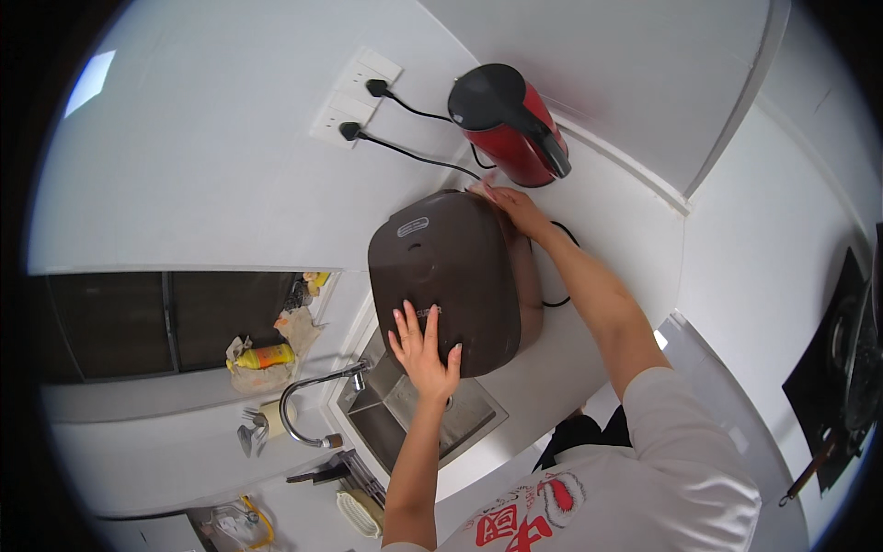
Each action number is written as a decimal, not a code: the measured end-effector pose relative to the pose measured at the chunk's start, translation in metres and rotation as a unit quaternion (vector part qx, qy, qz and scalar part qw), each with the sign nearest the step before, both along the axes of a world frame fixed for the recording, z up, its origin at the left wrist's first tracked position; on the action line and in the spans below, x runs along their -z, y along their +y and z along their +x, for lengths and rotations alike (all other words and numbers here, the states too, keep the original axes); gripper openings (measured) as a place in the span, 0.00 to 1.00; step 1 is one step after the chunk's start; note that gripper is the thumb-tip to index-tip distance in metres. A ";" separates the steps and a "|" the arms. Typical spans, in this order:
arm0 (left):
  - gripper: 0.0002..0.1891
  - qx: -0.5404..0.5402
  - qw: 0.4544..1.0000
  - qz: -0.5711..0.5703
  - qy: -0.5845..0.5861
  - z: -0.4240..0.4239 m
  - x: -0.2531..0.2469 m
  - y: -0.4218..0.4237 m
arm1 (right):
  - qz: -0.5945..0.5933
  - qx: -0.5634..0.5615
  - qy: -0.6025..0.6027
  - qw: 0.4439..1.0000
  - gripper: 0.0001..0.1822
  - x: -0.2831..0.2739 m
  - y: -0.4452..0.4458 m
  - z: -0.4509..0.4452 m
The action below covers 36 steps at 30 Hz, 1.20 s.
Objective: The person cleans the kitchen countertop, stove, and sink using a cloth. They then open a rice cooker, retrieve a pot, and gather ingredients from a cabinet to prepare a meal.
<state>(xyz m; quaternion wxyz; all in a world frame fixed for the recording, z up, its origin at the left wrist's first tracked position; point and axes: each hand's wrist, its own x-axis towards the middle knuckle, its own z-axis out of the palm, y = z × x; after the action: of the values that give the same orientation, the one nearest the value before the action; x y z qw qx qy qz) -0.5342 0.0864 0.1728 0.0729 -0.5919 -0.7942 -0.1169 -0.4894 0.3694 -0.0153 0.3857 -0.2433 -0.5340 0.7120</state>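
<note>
A brown rice cooker (455, 262) with a closed lid stands on the white counter beside the sink. My left hand (426, 359) rests flat on its lid, fingers spread, partly covering the maker's lettering. At the cooker's far side, my right hand (517, 207) pinches a pinkish cloth (483, 186) against or close to the body; exact contact is hidden. A red electric kettle (514, 138) with a black lid and handle stands just beyond that hand. Black cords run behind both appliances to two plugs (351, 131) in the wall sockets (355, 96).
A stainless steel sink (476, 421) with a curved tap (296, 390) lies next to the cooker. Along the wall are a cutlery holder (279, 417), a yellow bottle (265, 356) and a knife rack (362, 476). A pan (862, 372) sits at the far right.
</note>
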 end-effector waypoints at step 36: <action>0.26 -0.176 0.983 -0.006 -0.048 0.053 0.023 0.042 | 0.066 0.362 0.005 0.930 0.23 -0.069 -0.222 0.087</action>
<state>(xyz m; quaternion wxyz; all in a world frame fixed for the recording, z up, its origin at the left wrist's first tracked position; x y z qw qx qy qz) -0.4812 0.1280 0.1496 0.0509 -0.4367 -0.8893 -0.1257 -0.4021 0.1474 0.0536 0.6347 -0.3905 -0.4540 0.4884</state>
